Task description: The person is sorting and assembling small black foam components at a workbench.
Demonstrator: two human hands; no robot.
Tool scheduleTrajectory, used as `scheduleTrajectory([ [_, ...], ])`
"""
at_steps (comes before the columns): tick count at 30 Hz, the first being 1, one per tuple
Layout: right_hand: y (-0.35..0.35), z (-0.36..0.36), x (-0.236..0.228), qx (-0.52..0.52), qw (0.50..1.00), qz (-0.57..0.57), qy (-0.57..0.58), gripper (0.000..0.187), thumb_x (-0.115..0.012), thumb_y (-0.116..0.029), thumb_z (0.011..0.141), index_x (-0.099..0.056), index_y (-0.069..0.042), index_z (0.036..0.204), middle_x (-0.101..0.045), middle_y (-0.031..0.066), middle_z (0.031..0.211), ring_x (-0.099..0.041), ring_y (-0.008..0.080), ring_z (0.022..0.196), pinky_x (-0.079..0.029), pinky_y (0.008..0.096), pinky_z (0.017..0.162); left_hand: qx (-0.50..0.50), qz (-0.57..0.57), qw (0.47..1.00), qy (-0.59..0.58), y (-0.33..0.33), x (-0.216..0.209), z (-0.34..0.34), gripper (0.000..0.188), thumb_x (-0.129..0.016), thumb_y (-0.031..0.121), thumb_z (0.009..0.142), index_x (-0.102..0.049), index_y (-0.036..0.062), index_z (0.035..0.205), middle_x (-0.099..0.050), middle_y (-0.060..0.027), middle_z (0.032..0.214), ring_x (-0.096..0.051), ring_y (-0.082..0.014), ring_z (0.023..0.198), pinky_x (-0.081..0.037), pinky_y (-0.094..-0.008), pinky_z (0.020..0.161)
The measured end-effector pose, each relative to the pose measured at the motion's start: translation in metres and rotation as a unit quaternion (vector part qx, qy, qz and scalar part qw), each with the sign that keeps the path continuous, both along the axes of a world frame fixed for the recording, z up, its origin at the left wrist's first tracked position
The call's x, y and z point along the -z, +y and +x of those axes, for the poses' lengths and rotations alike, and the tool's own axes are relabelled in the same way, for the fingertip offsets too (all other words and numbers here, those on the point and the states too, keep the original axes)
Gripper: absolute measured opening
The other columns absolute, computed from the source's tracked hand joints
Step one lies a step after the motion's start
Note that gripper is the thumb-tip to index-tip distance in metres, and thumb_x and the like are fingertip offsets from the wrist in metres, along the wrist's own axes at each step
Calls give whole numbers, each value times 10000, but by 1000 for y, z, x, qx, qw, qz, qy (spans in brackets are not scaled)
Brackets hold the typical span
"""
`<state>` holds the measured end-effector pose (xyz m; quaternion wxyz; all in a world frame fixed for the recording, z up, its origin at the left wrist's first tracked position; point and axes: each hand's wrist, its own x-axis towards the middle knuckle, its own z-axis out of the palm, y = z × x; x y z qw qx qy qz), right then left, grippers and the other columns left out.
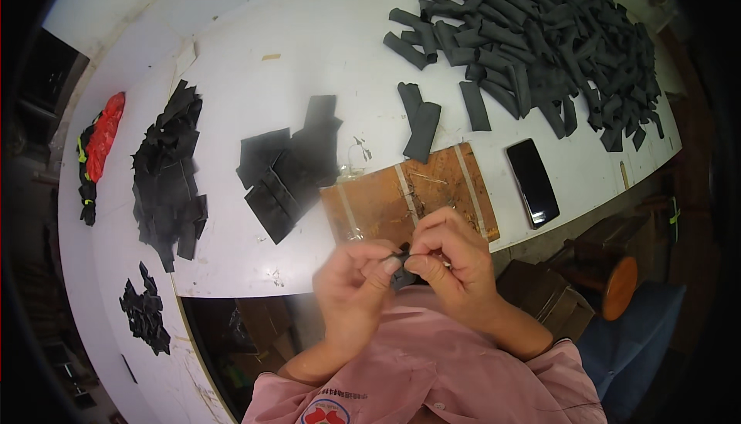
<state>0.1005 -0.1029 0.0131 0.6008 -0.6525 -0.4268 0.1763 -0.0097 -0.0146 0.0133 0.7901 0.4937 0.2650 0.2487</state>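
Observation:
Both my hands meet in front of my chest, just past the near edge of the white table. Between the fingertips is a small dark grey piece of fabric-like material (pixel 402 277), mostly covered by the fingers. My left hand (pixel 349 289) pinches it from the left, thumb against fingers. From the right, my right hand (pixel 457 260) pinches its upper edge. Just beyond the hands lies a brown board (pixel 370 202) with pale tape strips and dark scraps. Several flat dark pieces (pixel 285 173) overlap to its left. Past it, loose dark rolled tubes (pixel 423 135) rest on the table.
A large heap of dark grey rolled tubes (pixel 532 46) covers the far right. A black phone (pixel 532 183) lies right of the board. Leftward are a stack of black pieces (pixel 166 192), a smaller black pile (pixel 145 316) and a red bag (pixel 106 135). An orange-topped stool (pixel 620 289) stands right.

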Motion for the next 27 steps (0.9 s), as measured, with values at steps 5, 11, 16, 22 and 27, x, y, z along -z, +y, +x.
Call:
scheduleTrajectory([
  [5,10,23,-32,-75,984,43,155,97,-551,-72,807,-497,-14,750,-474,23,663,-420,77,579,-341,219,503,281,-444,800,-289,29,-31,20,177,-488,-13,816,-404,-17,971,-548,-98,728,-419,-50,412,-286,-150,314],
  [11,27,48,-7,-138,896,-57,418,164,-526,-169,846,-534,-27,765,-472,-41,645,-388,25,559,-297,170,480,96,-543,797,-245,37,-1,33,302,-325,51,882,-383,-64,1156,-533,-135,714,-344,-31,303,-273,-175,265],
  [16,27,51,21,-172,883,-35,436,191,-519,-203,854,-563,-29,785,-450,-52,629,-358,15,529,-280,169,462,55,-546,821,-160,43,21,33,361,-338,33,860,-374,-68,1204,-514,-97,631,-336,-40,305,-280,-192,273],
  [22,40,51,2,-167,906,-76,381,188,-521,-199,852,-568,-37,767,-436,-51,613,-359,24,510,-273,171,448,106,-644,695,-301,50,22,38,351,-345,48,871,-382,-46,1207,-467,-56,605,-298,-60,314,-267,-178,284],
  [27,27,57,32,-197,874,-36,442,190,-520,-200,862,-523,-44,754,-451,-34,652,-395,35,527,-321,165,480,115,-430,883,-147,40,23,29,390,-401,9,862,-358,29,1249,-518,-52,633,-277,-41,334,-269,-173,317],
])
